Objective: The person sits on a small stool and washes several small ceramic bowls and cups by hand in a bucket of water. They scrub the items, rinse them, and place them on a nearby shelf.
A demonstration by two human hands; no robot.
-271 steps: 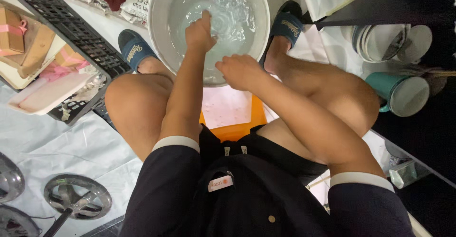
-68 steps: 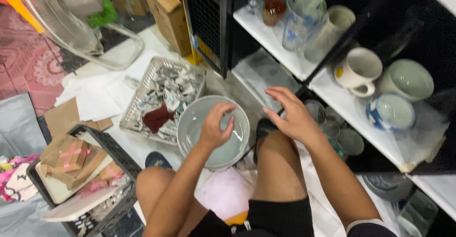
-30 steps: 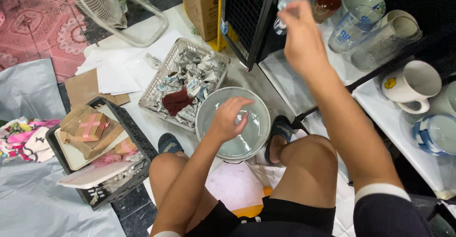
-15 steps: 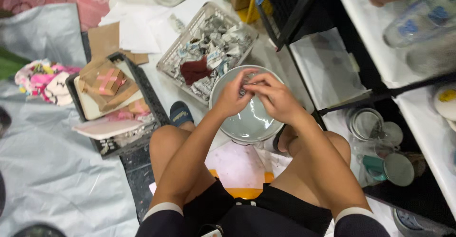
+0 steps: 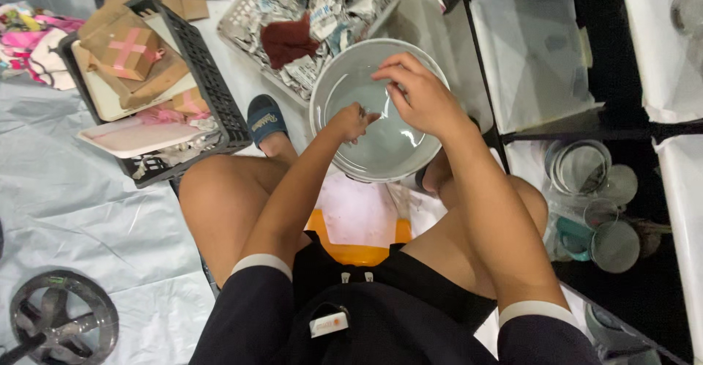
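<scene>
Both hands were in the grey basin (image 5: 344, 79), centre-top of frame, w/ water. Left hand (image 5: 350, 122) half-curled, pinching something too small to tell; right hand (image 5: 421, 98) loosely bent, fingers down, holding nothing visible. Risk: basin could tip or slosh, since knees crowd its near rim. Black crate (image 5: 212, 94) upper left, shelf frame (image 5: 487, 65) right; little side room.

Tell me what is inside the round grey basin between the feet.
The round grey basin holds clear water. The left hand dips in; the right hand hovers above it and covers part of the bottom, so anything beneath it cannot be seen.
</scene>
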